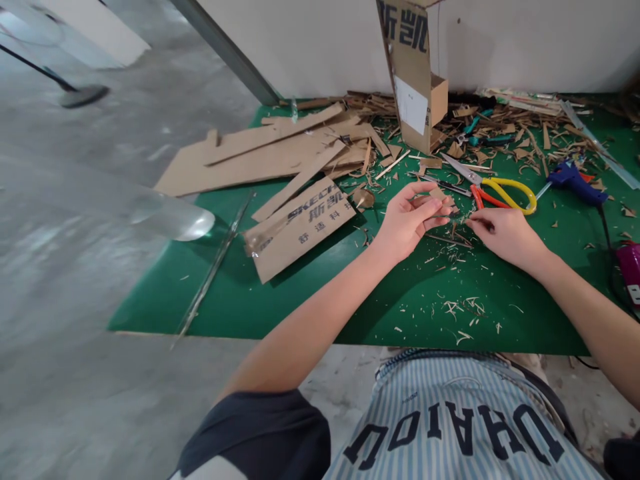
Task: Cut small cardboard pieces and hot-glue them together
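Note:
My left hand point(405, 223) is raised over the green table, its fingers closed on a small cardboard piece point(442, 197). Close by on the right, my right hand point(510, 239) is pinched, thumb against forefinger; whatever lies between them is too small to name. Just beyond the hands are scissors point(510, 193) with one yellow and one red handle, blades pointing away to the left. A utility knife point(450, 187) lies beside the blades. Thin cardboard shavings point(465, 307) are strewn below both hands.
Printed cardboard point(305, 230) and larger sheets point(260, 157) lie left. A cardboard structure point(413, 87) stands at the back among scraps. A blue glue gun point(575, 183), teal-handled pliers point(487, 140) and a magenta power strip point(629, 267) are right. A clear strip point(215, 267) overhangs the front edge.

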A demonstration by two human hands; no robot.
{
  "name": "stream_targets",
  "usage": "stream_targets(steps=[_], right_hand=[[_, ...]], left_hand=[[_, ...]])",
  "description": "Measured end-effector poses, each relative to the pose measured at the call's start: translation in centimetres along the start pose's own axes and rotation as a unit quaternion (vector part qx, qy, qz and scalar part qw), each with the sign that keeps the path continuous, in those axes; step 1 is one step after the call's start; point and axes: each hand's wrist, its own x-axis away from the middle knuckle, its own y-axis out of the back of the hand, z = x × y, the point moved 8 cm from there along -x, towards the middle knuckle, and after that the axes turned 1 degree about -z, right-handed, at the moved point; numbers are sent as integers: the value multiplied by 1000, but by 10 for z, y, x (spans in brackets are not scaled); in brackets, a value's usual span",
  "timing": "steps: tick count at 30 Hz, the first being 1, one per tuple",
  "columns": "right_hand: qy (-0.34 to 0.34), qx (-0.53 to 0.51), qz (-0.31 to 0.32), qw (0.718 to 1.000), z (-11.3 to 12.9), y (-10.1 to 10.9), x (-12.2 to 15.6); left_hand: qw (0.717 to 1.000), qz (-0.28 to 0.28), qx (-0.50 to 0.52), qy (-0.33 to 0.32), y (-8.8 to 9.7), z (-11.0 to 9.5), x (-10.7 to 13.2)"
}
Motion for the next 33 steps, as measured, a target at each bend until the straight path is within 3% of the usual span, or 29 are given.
stream_targets(steps=[3,5,7,10,13,16,20,24,28,30,33], right_hand=[[27,135,-28,990,5,21,-1],[-18,210,-106,972,-2,55,0],[-92,330,-153,927,-16,89,2],[-192,448,-118,865,-51,118,2],[-274,459,-108,838,-89,130,0],[-314,424,-95,844,-119,125,-2],[-309,411,-101,852,-132,117,-5],[-327,419,-151,833,-125,125,1],[-275,410,-274,825,-102,144,5],[-212,374,-334,839,-87,148,7],[-135,189,-372,899,-74,135,10]], left_hand=[[999,-8,-28,-23,1,-3,1],[1000,-12,-16,-13,-1,-3,2],[1000,-15,6,-5,-3,-4,4],[1000,-9,11,-12,-6,-7,5],[1000,-1,-2,-8,-6,-7,6],[1000,3,-3,-10,-5,-10,6],[999,2,-34,-20,-3,-15,7],[997,-4,-68,-36,-2,-16,8],[995,-22,-84,-43,1,-16,8],[995,-31,-88,-44,3,-16,8],[994,-43,-91,-40,6,-17,8]])
